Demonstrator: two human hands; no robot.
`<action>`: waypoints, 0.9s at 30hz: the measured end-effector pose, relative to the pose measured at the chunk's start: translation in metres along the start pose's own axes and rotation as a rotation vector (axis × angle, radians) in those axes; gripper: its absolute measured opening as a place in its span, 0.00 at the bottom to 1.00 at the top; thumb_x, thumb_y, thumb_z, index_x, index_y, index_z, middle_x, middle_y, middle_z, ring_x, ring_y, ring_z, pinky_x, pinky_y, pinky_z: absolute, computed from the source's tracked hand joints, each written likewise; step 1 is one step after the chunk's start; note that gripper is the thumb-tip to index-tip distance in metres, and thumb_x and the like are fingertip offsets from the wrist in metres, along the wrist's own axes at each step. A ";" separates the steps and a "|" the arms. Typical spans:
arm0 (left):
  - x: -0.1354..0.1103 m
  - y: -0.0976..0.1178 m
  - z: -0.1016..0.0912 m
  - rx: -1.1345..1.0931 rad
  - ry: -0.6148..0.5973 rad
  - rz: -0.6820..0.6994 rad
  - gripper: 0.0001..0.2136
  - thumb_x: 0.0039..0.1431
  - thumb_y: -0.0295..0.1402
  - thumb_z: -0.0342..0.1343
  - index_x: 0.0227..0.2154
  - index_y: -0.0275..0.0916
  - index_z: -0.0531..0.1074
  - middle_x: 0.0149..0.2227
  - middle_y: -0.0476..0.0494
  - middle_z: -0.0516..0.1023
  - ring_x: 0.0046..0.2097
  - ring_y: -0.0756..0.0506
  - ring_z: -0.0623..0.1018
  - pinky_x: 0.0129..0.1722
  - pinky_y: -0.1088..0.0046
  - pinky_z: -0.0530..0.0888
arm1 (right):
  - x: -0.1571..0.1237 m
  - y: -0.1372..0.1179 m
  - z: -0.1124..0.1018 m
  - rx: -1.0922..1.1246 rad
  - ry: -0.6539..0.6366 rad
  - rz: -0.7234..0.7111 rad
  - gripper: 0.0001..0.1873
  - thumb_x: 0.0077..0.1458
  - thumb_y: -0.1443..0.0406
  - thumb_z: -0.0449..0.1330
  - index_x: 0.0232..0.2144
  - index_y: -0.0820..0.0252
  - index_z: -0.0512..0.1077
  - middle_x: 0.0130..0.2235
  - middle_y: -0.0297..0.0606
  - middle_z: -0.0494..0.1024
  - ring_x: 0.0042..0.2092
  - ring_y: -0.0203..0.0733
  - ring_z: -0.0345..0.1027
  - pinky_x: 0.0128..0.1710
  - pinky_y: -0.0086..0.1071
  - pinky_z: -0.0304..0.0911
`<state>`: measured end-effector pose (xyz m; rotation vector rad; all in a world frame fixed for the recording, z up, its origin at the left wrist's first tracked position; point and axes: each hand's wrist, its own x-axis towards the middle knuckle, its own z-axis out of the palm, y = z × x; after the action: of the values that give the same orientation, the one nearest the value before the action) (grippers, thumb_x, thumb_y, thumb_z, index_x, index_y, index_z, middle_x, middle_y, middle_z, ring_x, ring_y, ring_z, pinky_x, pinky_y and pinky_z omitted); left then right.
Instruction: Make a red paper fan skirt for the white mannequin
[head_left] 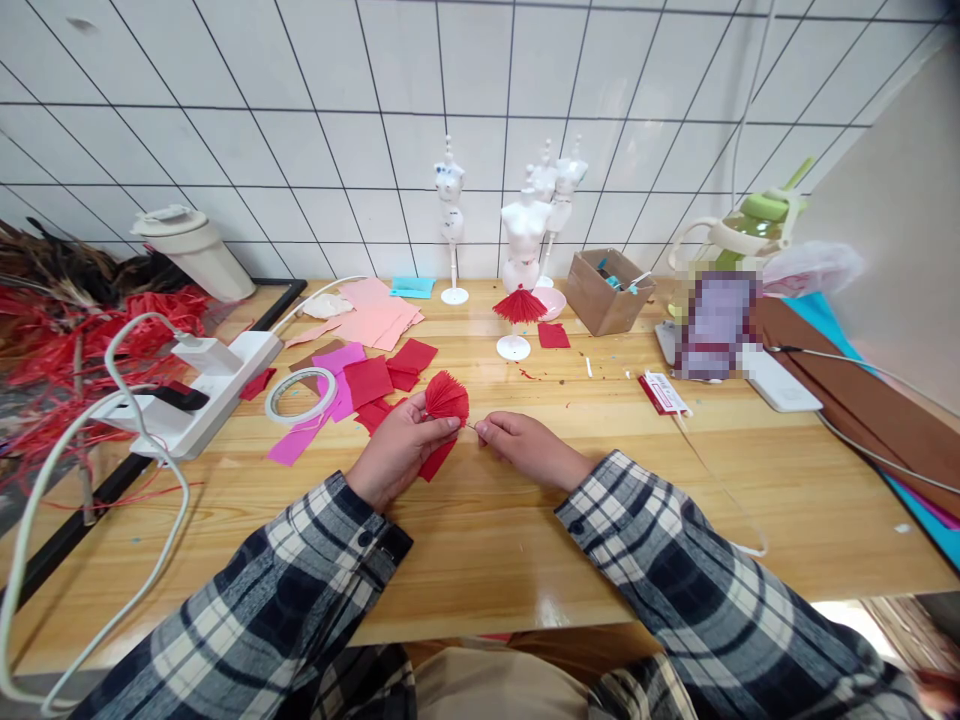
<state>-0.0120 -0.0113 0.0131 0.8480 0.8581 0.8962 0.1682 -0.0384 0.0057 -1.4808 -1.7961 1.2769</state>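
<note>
- Grips the fan (pixel 447 396) (red, pleated) in the left hand (pixel 401 442), with thumb and fingers clamped on its lower part, over the table (pixel 517 560).
- Pinches a thin strand (pixel 471 427) (wire or thread, cannot tell which) between right hand (pixel 521 443) fingertips, just beside the fan.
- Shows tape (pixel 271 400) and red paper (pixel 369 381) near the left hand.

I observe the left hand (pixel 405 440) gripping a red pleated fan (pixel 446 395) above the tabletop (pixel 510 560). The right hand (pixel 525 445) pinches a thin strand (pixel 471 427) just beside it; material undetermined. I record red paper pieces (pixel 367 380) and a tape roll (pixel 301 418) near the left hand. White dress forms (pixel 524 222) stand behind, the front one bearing a red skirt (pixel 520 306).
</note>
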 end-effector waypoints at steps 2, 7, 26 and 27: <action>0.000 0.000 0.000 0.003 -0.011 -0.010 0.17 0.43 0.21 0.66 0.38 0.36 0.70 0.33 0.47 0.78 0.34 0.51 0.78 0.39 0.76 0.75 | 0.000 0.000 0.000 0.013 -0.005 -0.008 0.18 0.62 0.56 0.47 0.28 0.61 0.68 0.25 0.30 0.65 0.29 0.34 0.58 0.32 0.28 0.54; -0.001 -0.002 -0.001 0.019 -0.073 -0.028 0.18 0.42 0.21 0.66 0.38 0.35 0.71 0.34 0.46 0.79 0.34 0.51 0.78 0.39 0.77 0.75 | 0.000 0.000 -0.001 0.067 -0.044 0.003 0.18 0.61 0.54 0.48 0.28 0.61 0.67 0.23 0.30 0.63 0.26 0.33 0.57 0.28 0.28 0.53; 0.000 0.004 -0.003 -0.001 -0.162 -0.034 0.19 0.44 0.19 0.65 0.41 0.35 0.71 0.31 0.48 0.78 0.32 0.52 0.77 0.37 0.79 0.75 | -0.002 0.000 -0.004 0.204 -0.122 0.024 0.20 0.58 0.51 0.52 0.28 0.62 0.68 0.21 0.28 0.60 0.23 0.30 0.52 0.24 0.26 0.48; 0.000 0.004 -0.004 -0.002 -0.164 -0.035 0.19 0.44 0.19 0.65 0.41 0.35 0.72 0.31 0.48 0.78 0.32 0.52 0.77 0.36 0.79 0.75 | -0.003 0.000 -0.005 0.207 -0.126 0.021 0.20 0.58 0.51 0.52 0.28 0.62 0.68 0.21 0.27 0.60 0.23 0.30 0.52 0.24 0.26 0.48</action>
<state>-0.0164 -0.0092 0.0151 0.8893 0.7278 0.7852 0.1728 -0.0392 0.0083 -1.3344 -1.6697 1.5465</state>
